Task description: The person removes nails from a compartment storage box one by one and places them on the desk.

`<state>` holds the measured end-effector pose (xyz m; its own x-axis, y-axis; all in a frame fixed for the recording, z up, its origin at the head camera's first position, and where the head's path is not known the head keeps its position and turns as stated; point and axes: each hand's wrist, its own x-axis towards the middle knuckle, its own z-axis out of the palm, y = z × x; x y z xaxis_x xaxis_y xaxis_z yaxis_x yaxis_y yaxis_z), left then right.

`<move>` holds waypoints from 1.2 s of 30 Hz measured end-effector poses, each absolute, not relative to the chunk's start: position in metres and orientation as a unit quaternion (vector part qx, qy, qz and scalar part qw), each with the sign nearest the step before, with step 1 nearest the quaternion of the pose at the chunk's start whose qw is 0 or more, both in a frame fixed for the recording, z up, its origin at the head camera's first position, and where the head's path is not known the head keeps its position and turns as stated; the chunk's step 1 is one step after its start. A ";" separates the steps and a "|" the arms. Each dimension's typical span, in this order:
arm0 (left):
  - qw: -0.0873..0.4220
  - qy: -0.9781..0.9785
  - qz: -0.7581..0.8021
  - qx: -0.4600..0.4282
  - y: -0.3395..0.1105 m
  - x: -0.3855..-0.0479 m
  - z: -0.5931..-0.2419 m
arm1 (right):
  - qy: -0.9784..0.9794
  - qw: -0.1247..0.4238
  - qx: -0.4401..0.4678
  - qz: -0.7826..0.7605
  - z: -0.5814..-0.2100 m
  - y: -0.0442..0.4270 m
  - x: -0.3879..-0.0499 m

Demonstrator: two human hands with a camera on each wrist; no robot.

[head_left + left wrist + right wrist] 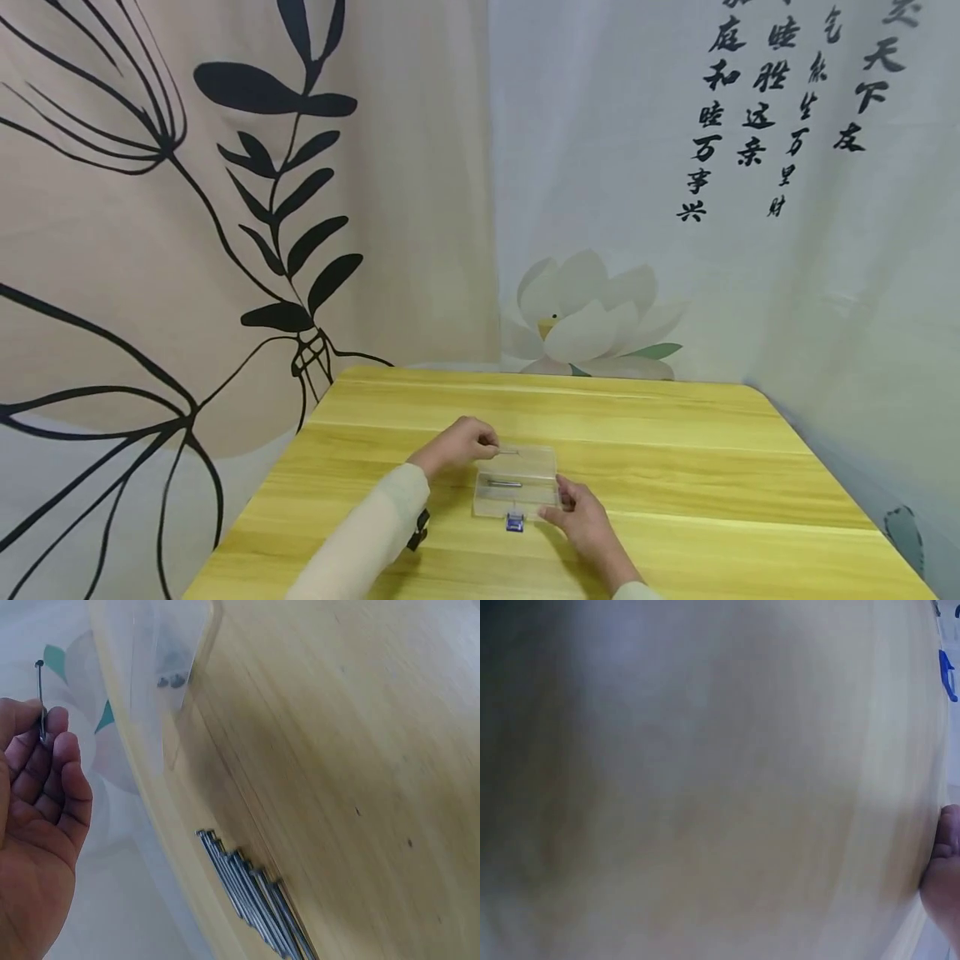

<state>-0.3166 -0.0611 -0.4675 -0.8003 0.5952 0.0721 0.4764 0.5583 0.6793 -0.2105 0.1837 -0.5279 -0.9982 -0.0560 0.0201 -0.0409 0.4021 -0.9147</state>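
Left hand (457, 443) is pinching 1 thin grey metal nail (40, 686) by the shaft, at the opened-back lid (536, 461); can't tell if it's touching. Right hand (585, 518) is gripping the clear rectangular plastic box (493, 507) at its right front corner. At least 1 stored grey nail (504, 484) is lying lengthwise inside. Nail's probably light, stiff, slick: a mid-shaft pinch is suiting it. Box is looking light, thin-walled, maybe brittle; corners are offering the best hold. Table's far edge is running beyond the lid. Room is opening rightward; left forearm (375, 525) is crowding the left.
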 end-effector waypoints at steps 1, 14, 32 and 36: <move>0.084 0.880 0.358 0.301 -0.063 -0.317 -0.467 | 0.838 0.005 -0.029 -0.544 -0.527 0.184 -0.211; 0.076 0.875 0.403 0.256 -0.120 -0.316 -0.471 | 0.837 0.004 -0.026 -0.547 -0.526 0.188 -0.213; 0.064 0.886 0.371 0.269 -0.192 -0.288 -0.494 | 0.840 0.002 -0.039 -0.541 -0.528 0.185 -0.208; 0.057 0.885 0.366 0.282 -0.200 -0.287 -0.501 | 0.842 0.001 -0.038 -0.538 -0.527 0.185 -0.209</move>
